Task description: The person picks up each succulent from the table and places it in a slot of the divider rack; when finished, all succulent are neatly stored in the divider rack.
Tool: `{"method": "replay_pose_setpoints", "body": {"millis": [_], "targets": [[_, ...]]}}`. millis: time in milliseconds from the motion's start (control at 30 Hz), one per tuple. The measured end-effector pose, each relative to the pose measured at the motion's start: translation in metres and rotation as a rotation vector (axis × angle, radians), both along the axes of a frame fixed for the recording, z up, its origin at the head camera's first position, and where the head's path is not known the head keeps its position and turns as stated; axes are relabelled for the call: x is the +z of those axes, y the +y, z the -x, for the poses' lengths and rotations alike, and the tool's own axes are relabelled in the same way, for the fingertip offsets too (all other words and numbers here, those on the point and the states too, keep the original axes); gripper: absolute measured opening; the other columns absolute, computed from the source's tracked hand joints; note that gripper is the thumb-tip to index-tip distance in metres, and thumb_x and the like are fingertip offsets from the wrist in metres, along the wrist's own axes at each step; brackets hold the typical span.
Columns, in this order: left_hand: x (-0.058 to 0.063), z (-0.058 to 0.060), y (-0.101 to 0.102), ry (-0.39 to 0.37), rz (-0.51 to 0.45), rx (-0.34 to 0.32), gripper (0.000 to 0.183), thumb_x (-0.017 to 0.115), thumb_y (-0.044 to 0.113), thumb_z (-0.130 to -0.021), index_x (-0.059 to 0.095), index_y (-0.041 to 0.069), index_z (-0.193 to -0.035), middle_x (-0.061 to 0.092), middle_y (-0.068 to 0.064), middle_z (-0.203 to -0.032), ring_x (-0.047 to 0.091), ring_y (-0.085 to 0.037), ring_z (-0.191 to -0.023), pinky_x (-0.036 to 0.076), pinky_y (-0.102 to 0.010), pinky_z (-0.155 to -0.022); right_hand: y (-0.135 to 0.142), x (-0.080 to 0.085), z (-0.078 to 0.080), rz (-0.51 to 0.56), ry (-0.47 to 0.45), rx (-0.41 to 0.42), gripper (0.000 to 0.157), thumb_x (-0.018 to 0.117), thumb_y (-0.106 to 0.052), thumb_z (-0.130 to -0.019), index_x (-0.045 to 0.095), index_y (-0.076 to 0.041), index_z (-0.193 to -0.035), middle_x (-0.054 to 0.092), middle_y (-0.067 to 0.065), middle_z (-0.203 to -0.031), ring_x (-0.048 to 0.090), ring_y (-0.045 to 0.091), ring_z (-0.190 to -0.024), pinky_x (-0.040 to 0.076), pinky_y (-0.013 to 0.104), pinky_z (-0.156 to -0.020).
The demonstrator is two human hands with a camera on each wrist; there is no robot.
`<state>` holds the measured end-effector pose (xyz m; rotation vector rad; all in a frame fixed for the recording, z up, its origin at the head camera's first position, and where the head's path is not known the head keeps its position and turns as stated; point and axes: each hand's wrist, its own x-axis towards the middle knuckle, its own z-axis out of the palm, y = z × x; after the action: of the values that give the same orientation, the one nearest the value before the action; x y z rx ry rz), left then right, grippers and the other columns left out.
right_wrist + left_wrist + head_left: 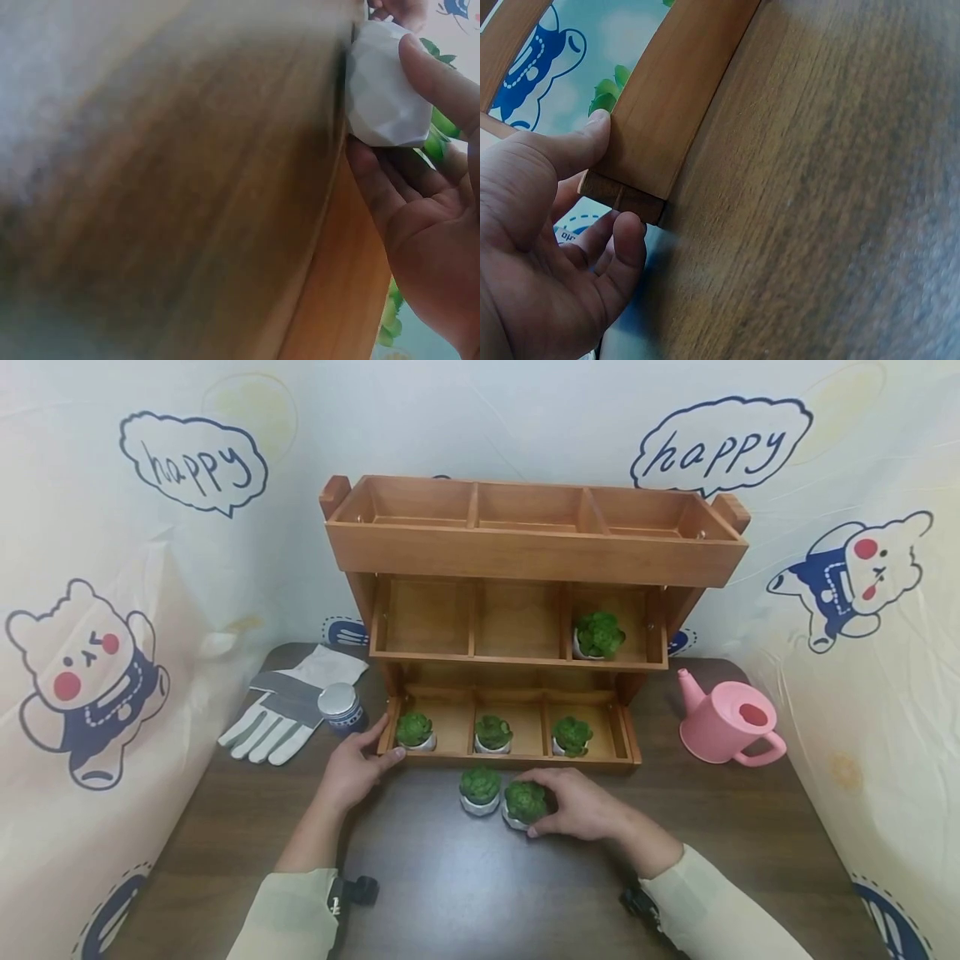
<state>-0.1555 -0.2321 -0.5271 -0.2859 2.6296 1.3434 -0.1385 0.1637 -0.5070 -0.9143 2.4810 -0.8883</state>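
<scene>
Soft, fairly even light fills the head view, leaving a pale glare on the dark tabletop (442, 877) and shadow beneath the upper tiers of the wooden shelf (525, 556). Both wrist views show blurred wood grain, with whitish haze upper left in the right one.

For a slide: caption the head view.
Right hand grips a green succulent in a white faceted pot; left hand holds a three-tier brown wooden shelf by its lower corner.
</scene>
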Motion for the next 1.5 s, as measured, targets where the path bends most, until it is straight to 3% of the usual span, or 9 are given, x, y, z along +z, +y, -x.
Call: {"method": "replay_pose_setpoints", "body": {"millis": [300,667,967,1200,1333,1500], "targets": [[0.000,-0.002,0.000,-0.001,0.005,0.005,0.081,0.079,0.048,-0.091,0.041,0.032,-0.160,0.043,-0.026,-0.151,0.063,-0.026,-0.075,0.054,-0.036,-0.067,0.003,0.017,0.001,0.054,0.031,-0.008,0.070,0.093,-0.035,-0.078,0.060,-0.029,-0.140,0.064,-0.012,-0.132,0.060,0.007,-0.116,0.050,0.040,-0.101],[0.001,-0.003,0.001,0.010,0.014,0.006,0.080,0.079,0.046,-0.091,0.041,0.032,-0.160,0.047,-0.024,-0.144,0.061,-0.026,-0.073,0.053,-0.036,-0.066,0.004,0.042,0.008,0.085,0.054,-0.005,0.070,0.090,-0.042,-0.080,0.061,-0.023,-0.141,0.067,-0.012,-0.125,0.063,0.006,-0.108,0.053,0.044,-0.097],[-0.001,-0.001,0.001,0.008,0.002,-0.004,0.082,0.079,0.049,-0.090,0.041,0.031,-0.160,0.045,-0.026,-0.147,0.062,-0.026,-0.075,0.054,-0.036,-0.066,0.001,0.066,0.020,0.232,0.078,0.006,0.067,0.091,-0.037,-0.081,0.061,-0.017,-0.137,0.068,-0.007,-0.120,0.066,0.011,-0.107,0.058,0.044,-0.092],[0.001,0.001,0.000,0.007,0.010,-0.009,0.083,0.078,0.052,-0.090,0.040,0.031,-0.160,0.041,-0.028,-0.154,0.063,-0.026,-0.075,0.055,-0.036,-0.067,0.003,0.094,0.028,0.224,0.146,-0.070,0.068,0.092,-0.044,-0.078,0.062,-0.024,-0.136,0.069,-0.011,-0.115,0.066,0.012,-0.101,0.056,0.041,-0.090],[0.001,0.003,0.000,0.004,0.009,-0.021,0.084,0.078,0.054,-0.089,0.040,0.032,-0.160,0.040,-0.028,-0.156,0.064,-0.025,-0.073,0.054,-0.036,-0.068,0.006,0.109,0.030,0.238,0.144,-0.125,0.070,0.093,-0.042,-0.077,0.062,-0.023,-0.136,0.070,-0.010,-0.115,0.066,0.013,-0.102,0.056,0.043,-0.092],[0.000,0.002,0.000,-0.001,0.004,-0.011,0.082,0.078,0.053,-0.090,0.040,0.033,-0.160,0.039,-0.028,-0.157,0.064,-0.025,-0.075,0.054,-0.036,-0.068,0.005,0.122,0.038,0.299,0.179,-0.127,0.069,0.095,-0.038,-0.076,0.062,-0.019,-0.135,0.070,-0.007,-0.114,0.067,0.015,-0.102,0.056,0.040,-0.093]]}}
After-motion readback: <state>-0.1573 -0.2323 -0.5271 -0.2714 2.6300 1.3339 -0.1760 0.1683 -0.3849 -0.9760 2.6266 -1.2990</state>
